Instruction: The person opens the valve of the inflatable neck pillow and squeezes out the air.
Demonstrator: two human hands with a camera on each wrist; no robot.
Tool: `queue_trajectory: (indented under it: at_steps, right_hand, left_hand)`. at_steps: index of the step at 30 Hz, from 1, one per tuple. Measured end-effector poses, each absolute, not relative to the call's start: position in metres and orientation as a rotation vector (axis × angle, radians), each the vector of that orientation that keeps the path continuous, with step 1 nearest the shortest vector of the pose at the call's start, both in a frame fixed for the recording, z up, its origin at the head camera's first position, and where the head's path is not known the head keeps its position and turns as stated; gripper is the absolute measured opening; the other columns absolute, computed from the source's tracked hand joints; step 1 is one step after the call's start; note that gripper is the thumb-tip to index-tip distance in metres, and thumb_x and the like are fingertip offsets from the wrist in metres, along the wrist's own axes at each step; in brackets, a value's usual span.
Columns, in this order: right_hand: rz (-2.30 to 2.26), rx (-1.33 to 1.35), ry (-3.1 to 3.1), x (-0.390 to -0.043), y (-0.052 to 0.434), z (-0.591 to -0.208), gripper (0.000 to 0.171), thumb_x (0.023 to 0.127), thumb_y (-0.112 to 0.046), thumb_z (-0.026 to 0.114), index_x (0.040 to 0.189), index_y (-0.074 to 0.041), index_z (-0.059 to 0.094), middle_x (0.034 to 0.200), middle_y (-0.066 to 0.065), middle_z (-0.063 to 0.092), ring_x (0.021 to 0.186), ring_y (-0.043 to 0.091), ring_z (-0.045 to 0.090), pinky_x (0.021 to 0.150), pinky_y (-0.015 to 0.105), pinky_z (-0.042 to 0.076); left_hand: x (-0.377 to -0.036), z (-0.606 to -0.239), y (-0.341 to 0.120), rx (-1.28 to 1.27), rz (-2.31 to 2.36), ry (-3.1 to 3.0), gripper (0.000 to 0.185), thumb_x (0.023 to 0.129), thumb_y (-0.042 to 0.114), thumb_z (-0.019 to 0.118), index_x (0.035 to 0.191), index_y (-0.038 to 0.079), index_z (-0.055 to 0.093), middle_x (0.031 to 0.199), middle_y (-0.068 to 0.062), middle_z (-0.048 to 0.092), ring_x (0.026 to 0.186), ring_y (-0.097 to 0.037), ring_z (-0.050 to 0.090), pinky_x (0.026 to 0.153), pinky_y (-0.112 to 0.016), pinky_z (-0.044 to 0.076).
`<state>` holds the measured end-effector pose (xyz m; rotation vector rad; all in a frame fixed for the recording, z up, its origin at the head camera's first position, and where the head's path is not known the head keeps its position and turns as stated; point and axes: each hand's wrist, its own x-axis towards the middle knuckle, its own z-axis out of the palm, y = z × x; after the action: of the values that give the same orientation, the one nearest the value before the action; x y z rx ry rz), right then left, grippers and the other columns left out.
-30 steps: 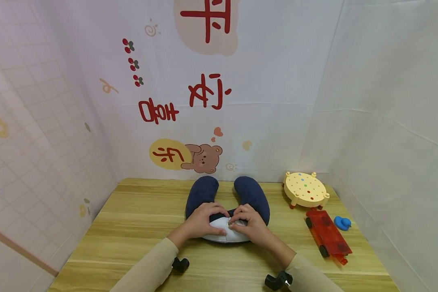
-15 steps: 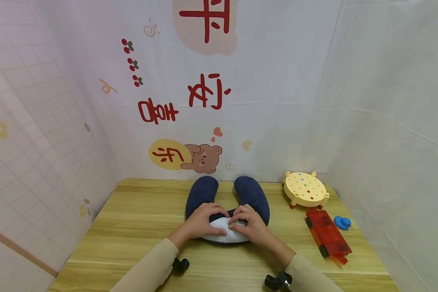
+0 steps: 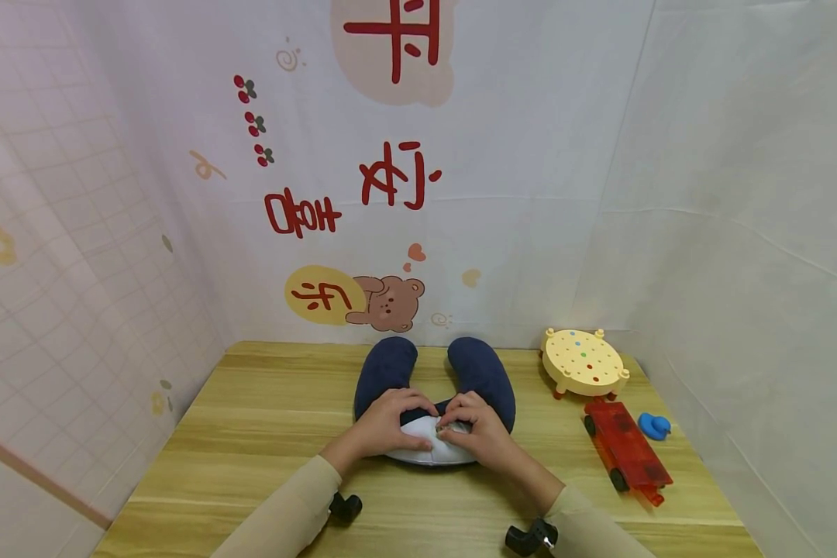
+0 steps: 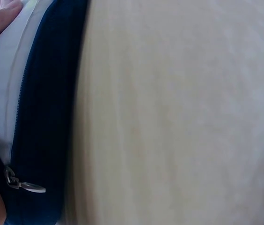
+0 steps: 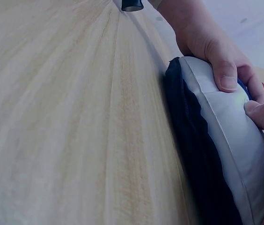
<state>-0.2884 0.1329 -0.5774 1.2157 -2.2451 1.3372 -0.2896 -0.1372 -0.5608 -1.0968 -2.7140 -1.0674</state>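
A navy U-shaped neck pillow lies on the table, its two ends toward the wall. Along its near curve the cover is unzipped, baring a white inner cushion. My left hand grips the left part of that curve, thumb on the white fabric and fingers over the far side. Right beside it, my right hand pinches the white cushion with thumb and curled fingers, a small greyish patch showing between them. The left wrist view shows a metal zipper pull at one end of the opened zipper.
On the right of the wooden table stand a round yellow toy stool, a red toy cart with black wheels and a small blue duck. A printed white curtain rises behind the table's back edge.
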Motion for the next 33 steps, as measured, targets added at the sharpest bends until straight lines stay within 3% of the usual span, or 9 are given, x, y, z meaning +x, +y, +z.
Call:
queue_trajectory:
  at_steps: [7,17,33]
  right_hand:
    - [1.338,1.211,-2.253,-0.2896,0.1332,-0.5796,0.012,0.095,-0.018,0.090,0.103,-0.026,0.085,0.103,-0.009,0.070,0.102,0.015,0.058,0.086,0.031,0.050]
    - [1.353,1.209,-2.212,-0.2900,0.1320,-0.5849,0.020,0.089,-0.010,0.094,0.101,-0.023,0.085,0.102,-0.004,0.072,0.102,0.020,0.059,0.087,0.030,0.050]
    - [1.344,1.181,-2.288,-0.2874,0.1322,-0.5795,0.015,0.094,-0.017,0.091,0.102,-0.028,0.084,0.104,-0.012,0.069,0.104,0.013,0.057,0.090,0.030,0.051]
  left_hand:
    - [-0.2904,-0.5621,-0.1367,-1.086,-1.073,-2.720,0.049,0.088,0.055,0.092,0.131,0.036,0.076,0.136,0.018,0.066,0.129,-0.008,0.060,0.118,-0.049,0.041]
    - [-0.2898,-0.5625,-0.1368,-1.082,-1.075,-2.728,0.049,0.088,0.054,0.093,0.131,0.038,0.075,0.137,0.019,0.066,0.130,-0.008,0.059,0.119,-0.050,0.040]
    - [-0.2876,-0.5601,-0.1367,-1.108,-1.072,-2.685,0.048,0.090,0.052,0.092,0.130,0.031,0.077,0.136,0.015,0.067,0.128,-0.010,0.061,0.116,-0.053,0.043]
